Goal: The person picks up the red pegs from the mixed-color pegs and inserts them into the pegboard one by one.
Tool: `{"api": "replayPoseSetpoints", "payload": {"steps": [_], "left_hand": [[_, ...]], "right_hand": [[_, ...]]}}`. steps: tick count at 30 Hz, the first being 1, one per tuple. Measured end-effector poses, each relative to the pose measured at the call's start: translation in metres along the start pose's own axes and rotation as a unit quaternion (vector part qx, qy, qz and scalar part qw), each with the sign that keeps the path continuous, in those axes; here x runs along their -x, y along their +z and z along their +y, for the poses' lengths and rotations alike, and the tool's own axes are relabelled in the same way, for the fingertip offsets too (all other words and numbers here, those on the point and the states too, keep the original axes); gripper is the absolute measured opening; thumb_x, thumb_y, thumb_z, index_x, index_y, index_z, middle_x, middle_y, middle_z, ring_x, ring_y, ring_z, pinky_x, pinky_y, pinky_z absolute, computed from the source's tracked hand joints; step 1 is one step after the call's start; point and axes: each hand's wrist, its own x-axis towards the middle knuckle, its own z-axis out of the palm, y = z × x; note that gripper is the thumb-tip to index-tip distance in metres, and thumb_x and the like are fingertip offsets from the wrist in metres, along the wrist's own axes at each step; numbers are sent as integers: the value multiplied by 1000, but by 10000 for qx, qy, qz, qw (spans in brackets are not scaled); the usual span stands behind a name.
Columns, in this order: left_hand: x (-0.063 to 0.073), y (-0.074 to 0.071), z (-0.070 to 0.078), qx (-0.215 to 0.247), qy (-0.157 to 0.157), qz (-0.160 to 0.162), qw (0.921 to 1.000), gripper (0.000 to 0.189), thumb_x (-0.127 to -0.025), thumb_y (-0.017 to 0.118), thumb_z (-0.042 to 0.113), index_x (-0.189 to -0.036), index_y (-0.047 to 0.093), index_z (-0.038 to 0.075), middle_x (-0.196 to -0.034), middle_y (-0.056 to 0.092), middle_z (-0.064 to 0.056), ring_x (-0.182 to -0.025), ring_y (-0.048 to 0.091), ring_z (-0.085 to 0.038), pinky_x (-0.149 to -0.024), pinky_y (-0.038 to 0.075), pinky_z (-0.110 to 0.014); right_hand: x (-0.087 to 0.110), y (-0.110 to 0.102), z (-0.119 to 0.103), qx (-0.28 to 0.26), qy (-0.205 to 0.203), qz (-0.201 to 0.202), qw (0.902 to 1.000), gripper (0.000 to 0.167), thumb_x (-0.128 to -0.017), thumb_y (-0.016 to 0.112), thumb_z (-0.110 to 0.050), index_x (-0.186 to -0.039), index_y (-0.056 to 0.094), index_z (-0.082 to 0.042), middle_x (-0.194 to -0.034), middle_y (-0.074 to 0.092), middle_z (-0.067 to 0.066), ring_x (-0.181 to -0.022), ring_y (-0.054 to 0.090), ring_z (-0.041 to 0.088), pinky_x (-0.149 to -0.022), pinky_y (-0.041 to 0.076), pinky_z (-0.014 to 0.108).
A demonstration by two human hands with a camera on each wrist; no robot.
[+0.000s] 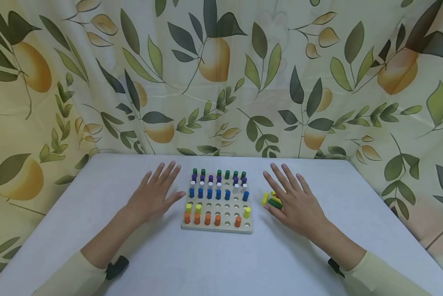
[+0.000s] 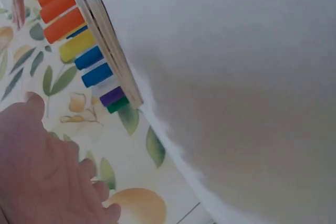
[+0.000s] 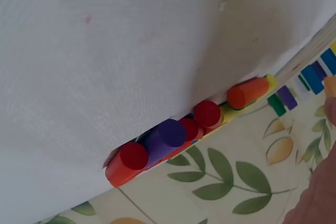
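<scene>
A pale wooden pegboard [image 1: 215, 228] lies on the table with upright pegs in rows of green, purple, white, blue, yellow and orange; some holes are bare. To its left, my left hand [image 1: 151, 197] hovers with fingers spread, the thumb close to the board's left edge. On the other side, my right hand [image 1: 299, 203] is also spread and holds nothing. It partly hides a pile of loose pegs [image 1: 275, 203]. In the right wrist view, this pile includes red pegs, a purple peg [image 3: 167, 139] and an orange peg [image 3: 247, 93].
A white cloth [image 1: 214, 267] covers the table. Behind its far edge hangs a curtain [image 1: 221, 102] printed with leaves and orange fruit. Dark bands sit at both wrists, by the pale sleeves.
</scene>
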Motion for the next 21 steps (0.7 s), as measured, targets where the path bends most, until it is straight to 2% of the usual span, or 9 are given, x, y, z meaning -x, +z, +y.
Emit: {"api": "replayPoseSetpoints", "payload": {"steps": [5, 9, 15, 21], "left_hand": [[-9, 2, -7, 704, -129, -582, 9957, 81, -107, 34, 61, -167, 10, 12, -173, 3, -12, -157, 0, -38, -122, 4, -63], [-18, 1, -10, 1407, -236, -1070, 9840, 81, -108, 25, 63, -167, 4, 12, -173, -2, -11, -157, -5, -37, -122, 4, -64], [-24, -4, -12, 2345, -383, -1670, 9569, 82, -106, 17, 67, -167, -3, 18, -173, -6, -10, -156, -9, -38, -119, 3, -69], [-29, -5, -13, 3278, -448, -2033, 9215, 83, -102, 13, 73, -168, -3, 26, -173, -6, -9, -156, -10, -33, -120, 3, -66]], "right_hand": [[-1, -3, 2, -88, 187, -53, 9998, 98, -93, 69, -53, -168, 16, -18, -173, 1, 11, -157, 0, 37, -122, 10, 64], [-1, -7, 7, -221, 295, -82, 9993, 96, -95, 67, -51, -168, 15, -16, -173, -3, 10, -157, -2, 37, -121, 11, 66], [0, -7, 11, -362, 503, -195, 9979, 94, -98, 66, -50, -168, 13, -15, -173, -8, 9, -157, -7, 37, -119, 14, 69], [-1, -8, 15, -414, 592, -123, 9973, 93, -97, 68, -44, -167, 16, -11, -173, -5, 13, -156, -11, 37, -117, 15, 72]]}}
